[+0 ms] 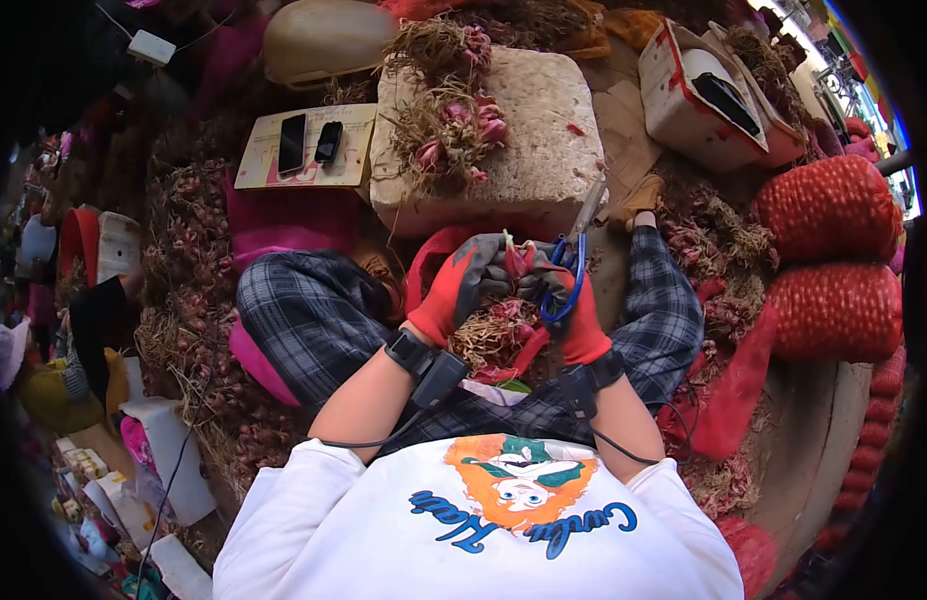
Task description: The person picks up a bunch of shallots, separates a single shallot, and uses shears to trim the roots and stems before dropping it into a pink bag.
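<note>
My left hand (457, 287), in a red and grey work glove, is closed around a small reddish shallot (516, 261) over my lap. Close beside it, my right hand (577, 320) in a matching glove grips blue-handled scissors (580, 272), their blades pointing up and away from me. The right fingertips also seem to touch the shallot. Trimmings and loose shallots (491, 335) lie beneath both hands. Just beyond them, a bunch of shallots with dry roots and stalks (453, 130) rests on a worn foam block (543, 120).
Two phones, one (292, 143) larger than the other (329, 142), lie on a pale box lid (253, 165). Shallots are heaped on the left (188, 270) and right (718, 250). Full red mesh sacks (833, 310) stand at the right. A white foam box (673, 100) sits at the upper right.
</note>
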A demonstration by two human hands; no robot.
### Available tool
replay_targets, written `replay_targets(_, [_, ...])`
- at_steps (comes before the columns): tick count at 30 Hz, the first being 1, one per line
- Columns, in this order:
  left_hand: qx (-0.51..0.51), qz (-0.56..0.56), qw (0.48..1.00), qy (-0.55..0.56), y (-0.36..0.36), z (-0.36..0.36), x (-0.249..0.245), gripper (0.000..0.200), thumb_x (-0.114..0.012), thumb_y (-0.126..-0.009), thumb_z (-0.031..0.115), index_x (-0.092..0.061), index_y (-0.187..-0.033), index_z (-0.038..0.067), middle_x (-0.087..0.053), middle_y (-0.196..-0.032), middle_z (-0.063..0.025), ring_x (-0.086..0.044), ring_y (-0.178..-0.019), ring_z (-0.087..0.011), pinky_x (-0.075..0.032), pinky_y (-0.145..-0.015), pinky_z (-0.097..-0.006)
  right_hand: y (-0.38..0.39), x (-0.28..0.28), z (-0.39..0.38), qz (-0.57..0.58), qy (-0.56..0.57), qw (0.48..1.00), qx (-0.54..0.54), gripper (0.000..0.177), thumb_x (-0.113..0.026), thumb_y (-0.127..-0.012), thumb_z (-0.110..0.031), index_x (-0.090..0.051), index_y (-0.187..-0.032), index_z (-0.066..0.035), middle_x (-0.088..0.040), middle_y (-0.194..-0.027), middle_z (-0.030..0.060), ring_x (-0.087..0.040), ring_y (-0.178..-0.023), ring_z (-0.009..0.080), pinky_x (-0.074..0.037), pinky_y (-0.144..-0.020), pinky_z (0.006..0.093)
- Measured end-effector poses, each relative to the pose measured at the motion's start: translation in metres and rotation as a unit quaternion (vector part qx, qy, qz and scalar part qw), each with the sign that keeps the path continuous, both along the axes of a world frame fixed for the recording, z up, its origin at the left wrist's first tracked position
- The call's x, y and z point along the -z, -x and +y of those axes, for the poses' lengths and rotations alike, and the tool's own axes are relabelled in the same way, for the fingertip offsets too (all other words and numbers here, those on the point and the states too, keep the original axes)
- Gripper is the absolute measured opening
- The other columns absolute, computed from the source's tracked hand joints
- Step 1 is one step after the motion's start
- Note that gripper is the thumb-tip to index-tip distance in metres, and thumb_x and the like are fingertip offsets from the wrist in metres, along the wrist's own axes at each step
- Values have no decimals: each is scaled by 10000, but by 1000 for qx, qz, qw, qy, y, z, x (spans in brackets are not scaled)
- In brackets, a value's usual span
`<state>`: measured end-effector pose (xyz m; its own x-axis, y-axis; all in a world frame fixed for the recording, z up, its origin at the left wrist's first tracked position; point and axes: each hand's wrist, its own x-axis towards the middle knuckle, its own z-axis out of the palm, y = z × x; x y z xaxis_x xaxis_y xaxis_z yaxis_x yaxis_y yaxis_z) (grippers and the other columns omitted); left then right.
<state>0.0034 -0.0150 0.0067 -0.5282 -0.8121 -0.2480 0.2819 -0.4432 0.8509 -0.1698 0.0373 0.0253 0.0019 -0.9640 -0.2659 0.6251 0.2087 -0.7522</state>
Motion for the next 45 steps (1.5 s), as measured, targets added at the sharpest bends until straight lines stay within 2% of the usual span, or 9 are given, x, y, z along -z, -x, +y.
replay_targets(7, [22, 42, 999, 9, 8, 3, 8, 256, -549, -943, 234, -509, -1101, 36, -591, -973, -45, -572, -888, -125, -468, -811, -280, 3, 2, 9, 107, 20, 993, -33, 311, -558, -879, -109, -538, -1157, 30, -624, -955, 72, -622, -808, 135, -509, -742, 255])
replay_targets(15, [-8, 17, 998, -60, 6, 8, 4, 124, -565, -935, 186, -554, -976, 70, -590, -815, -3, -564, -737, -86, -470, -656, -230, -18, -5, 10, 324, 81, 942, 8, 314, -629, -809, 34, -562, -1112, -11, -623, -969, 45, -598, -880, 103, -498, -770, 244])
replay_targets(25, [-47, 49, 996, -58, 9, 13, 8, 282, -528, -959, 305, -533, -1102, 63, -591, -960, -35, -602, -874, -112, -526, -726, -272, -7, 4, 0, 108, 34, 992, 47, 201, -591, -867, -53, -583, -1063, -11, -632, -935, 45, -612, -855, 104, -503, -744, 232])
replay_targets(27, [-14, -78, 985, 153, 8, 6, 29, 311, -524, -959, 324, -528, -1131, 65, -597, -979, -39, -599, -893, -114, -524, -738, -271, -2, 3, -3, 154, 35, 987, 28, 194, -597, -868, -66, -587, -1053, -8, -635, -920, 51, -610, -835, 105, -506, -723, 237])
replay_targets(29, [6, -92, 978, 185, 8, 5, 41, 338, -522, -957, 336, -520, -1155, 61, -603, -999, -40, -597, -905, -116, -522, -751, -266, 3, 2, -3, 144, 49, 988, 16, 212, -592, -881, -86, -572, -1073, 0, -623, -915, 54, -596, -802, 110, -498, -692, 244])
replay_targets(34, [-110, 225, 955, -160, -3, -3, 16, 340, -529, -951, 337, -511, -1180, 86, -607, -1049, -30, -594, -941, -146, -519, -785, -293, 2, 14, -11, -126, -10, 989, 73, 307, -595, -897, -124, -505, -1157, 14, -577, -889, 55, -568, -742, 150, -489, -660, 264])
replay_targets(37, [-222, 229, 918, -235, -1, -3, 9, 322, -546, -940, 346, -513, -1180, 133, -602, -1077, -28, -588, -977, -184, -510, -817, -375, 6, 3, -8, 51, 11, 998, 28, 301, -603, -900, -149, -525, -1144, 10, -590, -917, 61, -577, -763, 148, -498, -688, 270])
replay_targets(41, [-74, 319, 913, -242, 2, 15, 16, 323, -533, -938, 388, -509, -1183, 179, -596, -1099, -16, -571, -1020, -215, -477, -854, -479, -17, -17, 2, 238, 104, 963, -68, 293, -654, -847, -79, -567, -1120, -16, -612, -987, 48, -596, -883, 113, -498, -776, 267])
replay_targets(45, [-147, 287, 894, -312, 3, 13, 33, 263, -562, -936, 307, -519, -1165, 184, -579, -1059, -41, -593, -935, -192, -522, -779, -343, -28, -30, -2, 269, 112, 957, -17, 249, -610, -858, -10, -587, -1106, -7, -616, -982, 31, -580, -903, 88, -465, -777, 221])
